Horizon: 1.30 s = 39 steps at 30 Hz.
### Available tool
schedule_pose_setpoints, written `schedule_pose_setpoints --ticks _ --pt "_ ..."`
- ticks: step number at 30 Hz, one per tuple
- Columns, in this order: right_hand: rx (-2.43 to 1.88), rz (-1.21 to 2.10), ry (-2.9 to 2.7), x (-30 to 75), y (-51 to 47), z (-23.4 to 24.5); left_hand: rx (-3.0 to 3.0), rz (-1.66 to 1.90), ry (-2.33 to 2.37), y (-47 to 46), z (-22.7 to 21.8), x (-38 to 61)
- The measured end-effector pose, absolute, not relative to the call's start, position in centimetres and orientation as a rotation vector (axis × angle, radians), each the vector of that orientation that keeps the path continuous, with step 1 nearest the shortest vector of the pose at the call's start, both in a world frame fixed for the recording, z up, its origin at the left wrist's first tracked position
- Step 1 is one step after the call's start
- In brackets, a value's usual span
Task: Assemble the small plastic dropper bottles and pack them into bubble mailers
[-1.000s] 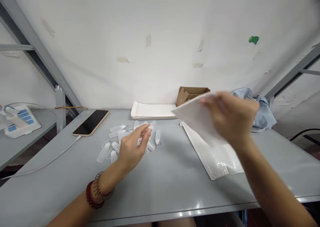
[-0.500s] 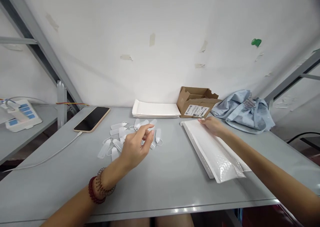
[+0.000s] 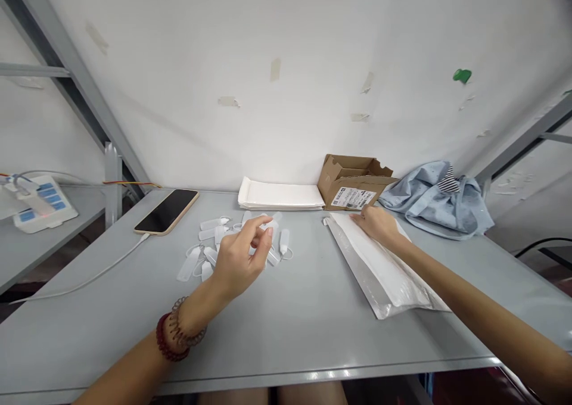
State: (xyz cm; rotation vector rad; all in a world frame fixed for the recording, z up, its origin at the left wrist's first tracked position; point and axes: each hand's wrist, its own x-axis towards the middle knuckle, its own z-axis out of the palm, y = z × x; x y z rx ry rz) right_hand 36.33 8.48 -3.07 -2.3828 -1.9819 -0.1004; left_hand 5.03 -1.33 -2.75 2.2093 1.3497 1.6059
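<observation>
My left hand [image 3: 243, 251] is raised above the near side of several small translucent plastic squeeze bottles [image 3: 190, 263]. Its fingers are bent, with a gap between thumb and index finger and nothing visible in them. Some of the bottles, lying in a loose pile with thin loops at their caps, are hidden behind this hand. At the right, my right hand [image 3: 379, 226] is closed at the far end of a white bubble mailer [image 3: 379, 268], fingertips curled against it. The mailer lies on the table, slanting toward me, its near end partly under my right forearm.
Against the wall lie stacked white mailers [image 3: 281, 195], beside an open cardboard box [image 3: 353, 184]. A light blue cloth [image 3: 438, 202] is bunched at the right. A phone [image 3: 167, 211] with a charging cable [image 3: 98, 271] rests at the left, and a power strip [image 3: 44, 205] sits beyond the frame post.
The bubble mailer's near end has dropped flatter onto the table, and my right hand has curled more at its far end. My left hand has barely moved.
</observation>
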Motion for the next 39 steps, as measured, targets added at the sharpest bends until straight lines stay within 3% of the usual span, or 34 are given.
schedule_pose_setpoints --ticks 7,16,27,39 --pt "-2.138 -0.304 -2.186 32.5 8.9 0.4 2.15 1.632 1.41 -1.2 -2.5 4.8" --pt "-1.42 0.057 -2.881 24.1 14.2 0.6 2.062 1.719 1.563 -0.3 -1.8 3.5" --pt "-1.388 0.047 -2.932 21.6 17.9 -1.0 2.055 1.837 1.581 0.1 -1.5 2.9" --pt "-1.46 -0.485 -2.931 19.8 15.5 -2.0 2.016 1.721 1.64 0.7 -1.9 2.7"
